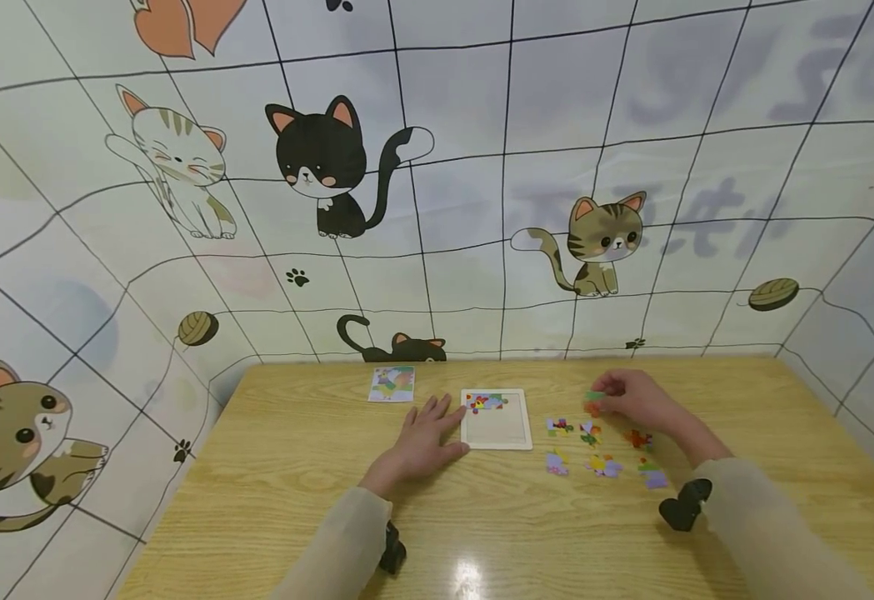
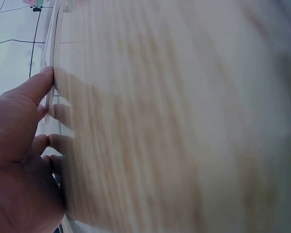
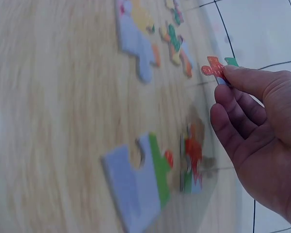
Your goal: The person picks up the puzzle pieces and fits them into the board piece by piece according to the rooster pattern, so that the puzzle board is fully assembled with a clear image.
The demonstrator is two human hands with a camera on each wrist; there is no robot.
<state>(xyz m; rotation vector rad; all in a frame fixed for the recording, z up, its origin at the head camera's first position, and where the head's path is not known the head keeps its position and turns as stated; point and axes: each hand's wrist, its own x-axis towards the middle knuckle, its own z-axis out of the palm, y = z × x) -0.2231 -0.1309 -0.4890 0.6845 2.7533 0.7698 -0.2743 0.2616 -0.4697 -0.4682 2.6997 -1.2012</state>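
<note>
My right hand (image 1: 635,398) pinches a red and green jigsaw piece (image 3: 214,68) between thumb and fingers, raised over the table's right side. Below it lie several loose jigsaw pieces (image 1: 603,466), among them a lilac piece with a green edge (image 3: 136,179). My left hand (image 1: 425,440) rests on the table with fingers spread, its fingertips and thumb right at the left edge of the puzzle frame (image 1: 496,444). Joined pieces (image 1: 486,402) fill the top left of that frame; the rest of it shows its pale base.
A picture card (image 1: 392,384) lies at the back of the wooden table (image 1: 294,500), left of the frame. Behind the table stands a wall (image 1: 466,208) covered in cat drawings and grid lines. Dark wrist cameras (image 1: 686,505) sit on both sleeves.
</note>
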